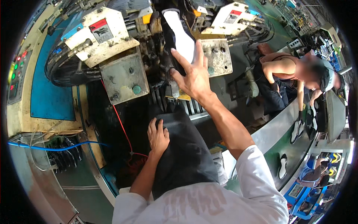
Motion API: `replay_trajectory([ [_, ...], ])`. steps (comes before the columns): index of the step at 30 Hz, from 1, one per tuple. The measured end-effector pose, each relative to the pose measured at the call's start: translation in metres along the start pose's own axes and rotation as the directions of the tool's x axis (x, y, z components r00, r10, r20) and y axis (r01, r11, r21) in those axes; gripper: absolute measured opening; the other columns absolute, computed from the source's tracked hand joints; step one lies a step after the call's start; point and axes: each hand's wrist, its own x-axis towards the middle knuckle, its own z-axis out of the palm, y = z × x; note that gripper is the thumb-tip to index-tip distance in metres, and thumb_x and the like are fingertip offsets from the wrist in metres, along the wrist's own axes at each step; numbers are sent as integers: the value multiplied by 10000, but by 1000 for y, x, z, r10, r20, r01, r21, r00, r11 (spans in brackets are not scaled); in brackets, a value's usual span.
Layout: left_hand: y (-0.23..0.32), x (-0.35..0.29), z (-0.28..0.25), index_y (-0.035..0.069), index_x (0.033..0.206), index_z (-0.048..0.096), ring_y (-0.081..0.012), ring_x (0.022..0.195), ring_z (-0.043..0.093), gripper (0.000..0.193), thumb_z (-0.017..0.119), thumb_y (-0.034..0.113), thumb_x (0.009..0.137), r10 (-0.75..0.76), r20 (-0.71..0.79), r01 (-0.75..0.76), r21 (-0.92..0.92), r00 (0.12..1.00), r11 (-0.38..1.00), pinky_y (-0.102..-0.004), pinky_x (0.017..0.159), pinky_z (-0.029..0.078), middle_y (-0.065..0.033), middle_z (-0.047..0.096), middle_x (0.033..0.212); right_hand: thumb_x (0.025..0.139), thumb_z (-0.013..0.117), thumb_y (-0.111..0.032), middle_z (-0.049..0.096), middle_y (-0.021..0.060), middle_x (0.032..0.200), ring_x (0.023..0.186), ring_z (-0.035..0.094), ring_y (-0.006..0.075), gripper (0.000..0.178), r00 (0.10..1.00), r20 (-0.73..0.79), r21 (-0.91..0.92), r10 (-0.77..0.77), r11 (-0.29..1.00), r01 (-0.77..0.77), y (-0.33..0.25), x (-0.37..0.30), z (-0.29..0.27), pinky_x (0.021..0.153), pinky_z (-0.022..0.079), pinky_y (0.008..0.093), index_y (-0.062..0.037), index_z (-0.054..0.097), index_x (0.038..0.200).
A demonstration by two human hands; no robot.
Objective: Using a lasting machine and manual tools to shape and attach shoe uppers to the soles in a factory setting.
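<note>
right hand (194, 76): we've got it reached fwd to the shoe (179, 37) clamped sole-up in the lasting machine (123, 71). Fingers spread wide, not closed round anything; palm and fingertips lie against the white sole's near end and the dark upper below it. Looks to us like steadying or pressing, not a grip.

left hand (158, 135): low, near our body, laid on the dark apron (184, 153) over the thigh. Fingers loosely curled, resting on cloth, holding nothing. Prob. parked there while the other arm works.

shoe: sits at centre-top of the machine, between the two cream-coloured side heads (100, 33), toe pointing away. White sole faces up, black upper hangs under it, so the bottom stays accessible.

machine front: grey control box (125, 76) w/ a green button (137, 89) just left of the shoe; a second grey plate (217, 56) just right of it. Both within arm's reach.

cables: red wire (121, 125) runs down from the box; blue hose (56, 146) crosses the machine's left edge.

conveyor (294, 149): green belt at our right, carrying soles (283, 166); well apart from our hands.

co-worker (287, 71): another person bends over the conveyor's far edge, hands down at the belt; can't tell what they hold.
</note>
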Motion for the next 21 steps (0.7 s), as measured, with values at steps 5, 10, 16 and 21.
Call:
replay_trajectory([
  [5, 10, -4, 5, 23, 1451, 590, -448, 1454, 434, 528, 736, 145, 959, 11, 25, -12, 77, 1000, 997, -592, 1157, 408, -232, 455, 1558, 888, 815, -307, 166, 466, 1664, 1358, 411, 669, 715, 994, -62, -164, -86, 984, 75, -16, -1, 9, 1161, 429, 648, -321, 587, 1565],
  [10, 6, 10, -2, -14, 1404, 630, -457, 1413, 513, 481, 711, 110, 946, -4, 67, 4, 4, 998, 1000, -555, 1177, 432, -258, 552, 1498, 847, 843, -275, 155, 461, 1669, 1480, 277, 679, 775, 983, -85, -154, -166, 976, 151, -8, -6, 8, 1238, 340, 645, -277, 576, 1575],
  [16, 14, 179, -65, -29, 1564, 529, -301, 1468, 536, 472, 489, 229, 1171, -89, -72, 1, -770, 993, 638, -409, 1238, 397, -179, 580, 1581, 810, 849, -247, 239, 363, 1700, 1590, 212, 570, 831, 980, -105, -1, -169, 985, 170, 0, -10, 11, 1280, 260, 639, -227, 561, 1589],
  [21, 88, 343, -116, -31, 1574, 497, -291, 1335, 643, 650, 497, 470, 1160, -187, 237, 257, -962, 953, 92, -407, 1150, 492, -173, 636, 1506, 889, 748, -281, 325, 398, 1652, 1567, 283, 579, 626, 973, -148, 18, -177, 983, 182, 0, -6, 14, 1251, 291, 681, -201, 638, 1500],
])
